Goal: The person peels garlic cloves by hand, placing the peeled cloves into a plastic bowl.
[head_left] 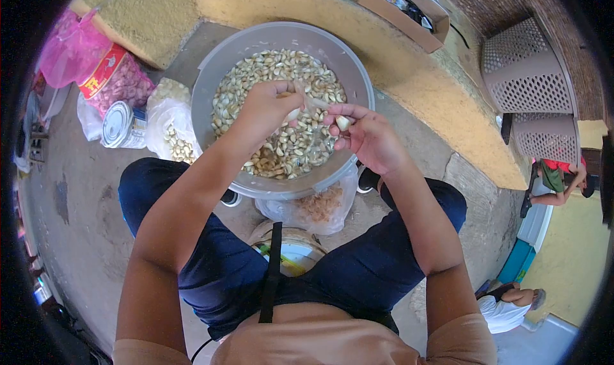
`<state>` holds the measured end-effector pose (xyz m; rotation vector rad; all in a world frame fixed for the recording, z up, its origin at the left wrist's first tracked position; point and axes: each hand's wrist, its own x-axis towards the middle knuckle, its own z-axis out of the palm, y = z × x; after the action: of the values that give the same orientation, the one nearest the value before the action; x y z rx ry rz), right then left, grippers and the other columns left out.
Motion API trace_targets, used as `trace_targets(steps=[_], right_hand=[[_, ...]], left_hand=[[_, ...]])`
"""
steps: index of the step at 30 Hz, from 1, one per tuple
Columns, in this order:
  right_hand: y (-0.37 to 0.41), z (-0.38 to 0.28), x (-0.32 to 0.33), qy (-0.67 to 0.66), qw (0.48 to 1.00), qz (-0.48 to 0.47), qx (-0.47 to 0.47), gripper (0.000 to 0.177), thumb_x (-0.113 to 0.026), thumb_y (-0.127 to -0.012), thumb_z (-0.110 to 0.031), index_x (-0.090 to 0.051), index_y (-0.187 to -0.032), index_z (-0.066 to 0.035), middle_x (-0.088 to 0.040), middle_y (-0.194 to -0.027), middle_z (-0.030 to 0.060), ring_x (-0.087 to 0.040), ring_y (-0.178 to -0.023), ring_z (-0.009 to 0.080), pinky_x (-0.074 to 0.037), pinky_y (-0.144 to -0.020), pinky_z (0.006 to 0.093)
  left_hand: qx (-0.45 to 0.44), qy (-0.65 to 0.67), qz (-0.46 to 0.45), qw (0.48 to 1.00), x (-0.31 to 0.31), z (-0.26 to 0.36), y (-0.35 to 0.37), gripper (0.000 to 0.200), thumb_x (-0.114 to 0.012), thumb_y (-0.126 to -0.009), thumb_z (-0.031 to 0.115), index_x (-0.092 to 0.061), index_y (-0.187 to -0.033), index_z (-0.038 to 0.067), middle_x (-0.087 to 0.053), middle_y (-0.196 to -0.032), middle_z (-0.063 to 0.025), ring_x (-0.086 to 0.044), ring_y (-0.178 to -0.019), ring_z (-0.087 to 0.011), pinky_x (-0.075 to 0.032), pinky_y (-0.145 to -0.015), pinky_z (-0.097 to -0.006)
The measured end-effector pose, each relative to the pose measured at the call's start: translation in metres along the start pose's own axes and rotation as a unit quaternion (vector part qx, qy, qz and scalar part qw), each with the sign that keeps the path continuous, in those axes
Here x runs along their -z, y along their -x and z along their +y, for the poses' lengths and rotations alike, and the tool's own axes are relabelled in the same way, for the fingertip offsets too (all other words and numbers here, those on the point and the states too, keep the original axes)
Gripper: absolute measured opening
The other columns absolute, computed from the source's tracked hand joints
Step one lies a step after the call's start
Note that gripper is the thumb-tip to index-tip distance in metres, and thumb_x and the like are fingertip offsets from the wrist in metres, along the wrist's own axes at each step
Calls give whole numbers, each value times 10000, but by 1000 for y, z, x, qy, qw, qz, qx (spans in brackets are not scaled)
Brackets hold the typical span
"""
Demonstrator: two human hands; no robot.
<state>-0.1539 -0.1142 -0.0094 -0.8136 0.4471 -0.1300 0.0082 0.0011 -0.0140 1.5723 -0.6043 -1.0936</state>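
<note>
Over a wide grey tub (214,38) full of garlic cloves (262,68) in water, both my hands are raised. My left hand (272,106) is closed in a pinch, with a pale piece of garlic (293,114) showing under its fingers. Close beside it on the right, my right hand (371,136) grips a whitish garlic clove (343,123) between thumb and fingers. A thin, translucent strip, probably garlic skin (314,101), shows between the two hands. Brown bits, seemingly skins, lie among the cloves near the tub's front side.
A clear plastic bag of brown skins (320,206) lies against the tub's front. To the left are a bag of cloves (176,125), a tin can (121,123) and a pink mesh sack (118,84). A cardboard box (409,13) rests on the yellow ledge (441,116). Two people are at the right.
</note>
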Motion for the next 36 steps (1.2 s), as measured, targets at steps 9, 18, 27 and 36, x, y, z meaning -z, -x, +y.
trace_targets(steps=[9, 18, 27, 36], right_hand=[[9, 10, -4, 343, 934, 66, 78, 332, -590, -777, -173, -543, -1081, -50, -550, -759, 16, -470, -629, 74, -384, -571, 205], [20, 24, -3, 549, 820, 10, 161, 258, -618, -751, -149, -591, -987, -51, -560, -753, 54, -511, -675, 134, -409, -619, 259], [40, 39, 3, 554, 823, 41, 119, 144, -595, -761, -103, -576, -867, -8, -581, -770, 70, -528, -700, 146, -417, -646, 267], [43, 134, 90, 724, 672, -89, -129, 258, -660, -645, -212, -632, -826, -29, -622, -795, 118, -586, -726, 244, -445, -675, 313]], left_hand=[[124, 126, -141, 974, -9, -16, 11, 186, -571, -756, 237, -589, -798, 57, -549, -619, -12, -527, -485, -78, -332, -343, -195], [158, 69, -228, 958, -12, -25, 28, 243, -581, -763, 267, -590, -837, 36, -547, -626, -18, -523, -476, -88, -333, -327, -189], [191, 208, -182, 942, -11, -34, 54, 286, -577, -781, 278, -572, -954, 50, -540, -668, 3, -518, -496, -88, -324, -322, -182], [226, 258, -89, 935, -3, -48, 85, 255, -499, -818, 256, -550, -924, 30, -544, -694, -4, -508, -494, -96, -329, -298, -184]])
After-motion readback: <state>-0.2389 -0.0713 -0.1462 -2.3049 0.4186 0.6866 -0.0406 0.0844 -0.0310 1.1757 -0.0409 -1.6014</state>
